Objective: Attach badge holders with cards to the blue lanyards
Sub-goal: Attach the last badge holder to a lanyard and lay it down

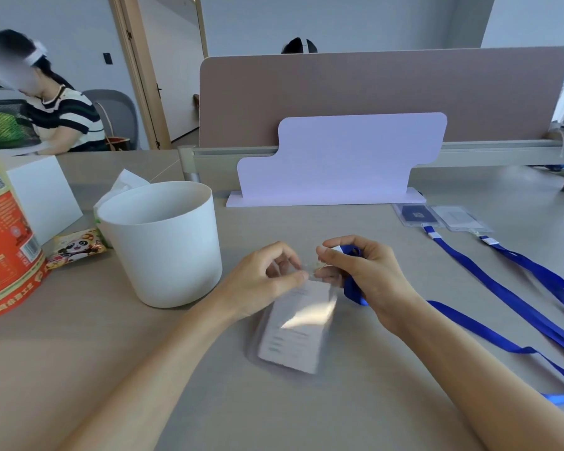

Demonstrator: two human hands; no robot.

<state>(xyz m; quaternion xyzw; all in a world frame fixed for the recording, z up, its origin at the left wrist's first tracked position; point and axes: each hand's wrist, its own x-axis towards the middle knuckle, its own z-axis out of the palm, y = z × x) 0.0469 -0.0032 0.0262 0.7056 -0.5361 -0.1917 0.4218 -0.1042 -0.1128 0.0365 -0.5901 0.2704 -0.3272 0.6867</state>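
Your left grip (261, 277) pinches the top edge of the badge holder (293, 330). The holder's long axis runs from that pinch back toward you, and blur hides whether its lower end touches the bench (111, 369). Your right grip (368, 275) is curled round the end of the blue lanyard (355, 292), just right of that top edge, with the fingertips of both hands almost meeting. The holder's top lies left of the lanyard end, so I judge the right grip should carry it across while the left steadies
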